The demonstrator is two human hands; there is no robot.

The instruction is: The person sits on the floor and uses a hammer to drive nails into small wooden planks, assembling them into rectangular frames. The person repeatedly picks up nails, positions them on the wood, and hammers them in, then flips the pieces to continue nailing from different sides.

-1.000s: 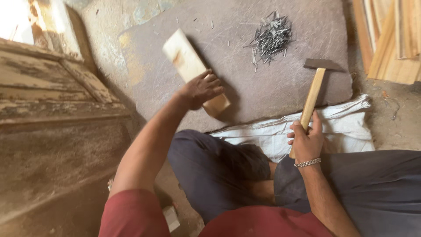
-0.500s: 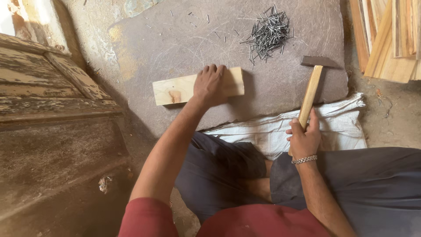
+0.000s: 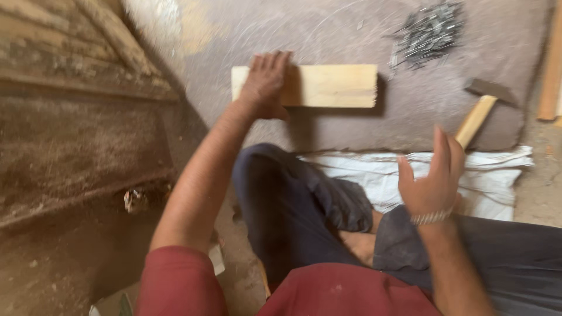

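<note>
A short pale wooden block (image 3: 331,85) lies flat on a grey stone slab (image 3: 351,35) in front of me. My left hand (image 3: 264,83) rests palm-down on the block's left end. A hammer (image 3: 481,105) with a wooden handle and dark head lies on the slab at the right. My right hand (image 3: 432,175) hovers just below the hammer's handle, fingers spread, holding nothing. A heap of dark nails (image 3: 427,29) sits at the slab's far right.
A white sack (image 3: 492,181) lies under the slab's near edge, by my crossed legs in dark trousers. Old weathered wooden boards (image 3: 64,88) fill the left side. Pale wood strips (image 3: 550,70) lean at the right edge.
My right hand has let go of the hammer handle and opened. The block now lies level and further right under my left hand. The view has moved closer.
</note>
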